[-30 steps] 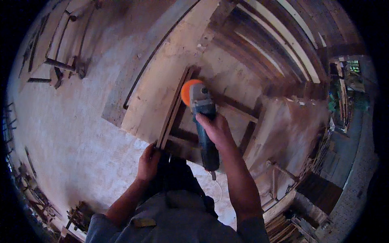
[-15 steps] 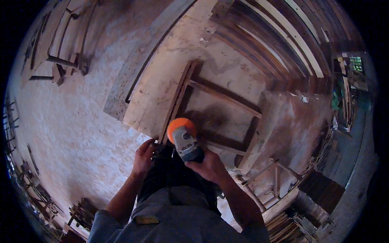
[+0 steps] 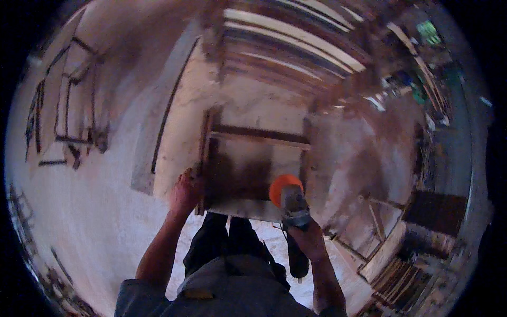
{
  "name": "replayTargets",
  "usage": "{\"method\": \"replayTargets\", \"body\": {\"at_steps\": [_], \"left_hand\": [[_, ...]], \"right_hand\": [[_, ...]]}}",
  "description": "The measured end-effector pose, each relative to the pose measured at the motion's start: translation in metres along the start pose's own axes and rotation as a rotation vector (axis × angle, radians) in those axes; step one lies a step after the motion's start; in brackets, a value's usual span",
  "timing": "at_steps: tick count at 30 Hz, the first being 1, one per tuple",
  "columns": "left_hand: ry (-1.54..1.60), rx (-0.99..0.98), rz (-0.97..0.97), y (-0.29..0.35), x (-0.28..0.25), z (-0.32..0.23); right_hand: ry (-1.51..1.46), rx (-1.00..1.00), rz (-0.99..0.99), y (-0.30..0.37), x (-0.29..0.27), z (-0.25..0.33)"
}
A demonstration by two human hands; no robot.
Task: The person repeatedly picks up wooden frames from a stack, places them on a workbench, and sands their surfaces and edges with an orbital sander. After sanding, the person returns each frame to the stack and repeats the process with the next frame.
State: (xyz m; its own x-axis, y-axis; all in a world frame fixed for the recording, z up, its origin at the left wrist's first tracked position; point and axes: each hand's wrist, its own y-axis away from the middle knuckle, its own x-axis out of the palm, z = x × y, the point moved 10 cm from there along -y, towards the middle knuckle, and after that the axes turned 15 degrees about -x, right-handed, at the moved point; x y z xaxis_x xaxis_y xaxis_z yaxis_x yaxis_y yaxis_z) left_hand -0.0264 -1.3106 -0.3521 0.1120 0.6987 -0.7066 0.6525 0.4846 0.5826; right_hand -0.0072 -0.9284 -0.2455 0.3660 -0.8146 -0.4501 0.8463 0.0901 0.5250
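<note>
My right hand [image 3: 309, 240] is closed around a handheld power sander [image 3: 294, 205] with a grey body and a round orange disc. The disc is over the near right part of a brown wooden frame [image 3: 259, 138]; whether it touches the wood I cannot tell. My left hand [image 3: 186, 193] grips the frame's left side rail near its close end, the fingers partly hidden and blurred. The frame, made of long side rails and crosspieces, rests on a pale wooden board [image 3: 179, 108] in front of my legs.
Stacked planks [image 3: 285, 34], dark and pale, lie at the far side. At the far left stands another wooden frame [image 3: 74, 105]. To the right are a small wooden frame [image 3: 377, 222], a dark brown panel [image 3: 438, 212] and a pile of wood strips [image 3: 404, 285].
The sander and my right hand have moved right, from the frame's left rail to its near right part. My view has turned, and the frame now looks straighter. My left hand stays on the left rail.
</note>
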Motion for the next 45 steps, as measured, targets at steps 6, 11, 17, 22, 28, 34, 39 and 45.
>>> {"method": "replayTargets", "body": {"at_steps": [6,11,17,22,28,34,39,45], "left_hand": [[-0.237,-0.028,0.031,-0.034,0.032,-0.032],[0.165,0.026,-0.017,-0.074,0.029,0.034],[0.462,-0.11,0.29,-0.014,0.049,-0.026],[0.625,0.024,0.381,-0.032,0.08,0.015],[0.371,0.099,0.638,-0.005,0.168,-0.054],[0.707,0.217,0.949,0.24,0.234,-0.282],[0.55,0.499,1.028,0.43,0.251,-0.47],[0.628,0.692,1.347,0.6,0.37,-0.681]], "right_hand": [[-0.386,0.191,-0.376,0.11,-0.053,-0.112],[-0.538,0.165,-0.63,0.177,-0.062,-0.156],[-0.765,0.23,-0.819,0.24,-0.038,-0.235],[-0.719,0.275,-0.877,0.288,-0.045,-0.294],[-0.669,0.43,-0.981,0.367,-0.048,-0.351],[-0.705,0.505,-1.248,0.46,-0.035,-0.388],[-0.763,0.586,-1.423,0.509,-0.035,-0.381],[-0.308,0.458,-1.704,0.555,-0.006,-0.448]]}}
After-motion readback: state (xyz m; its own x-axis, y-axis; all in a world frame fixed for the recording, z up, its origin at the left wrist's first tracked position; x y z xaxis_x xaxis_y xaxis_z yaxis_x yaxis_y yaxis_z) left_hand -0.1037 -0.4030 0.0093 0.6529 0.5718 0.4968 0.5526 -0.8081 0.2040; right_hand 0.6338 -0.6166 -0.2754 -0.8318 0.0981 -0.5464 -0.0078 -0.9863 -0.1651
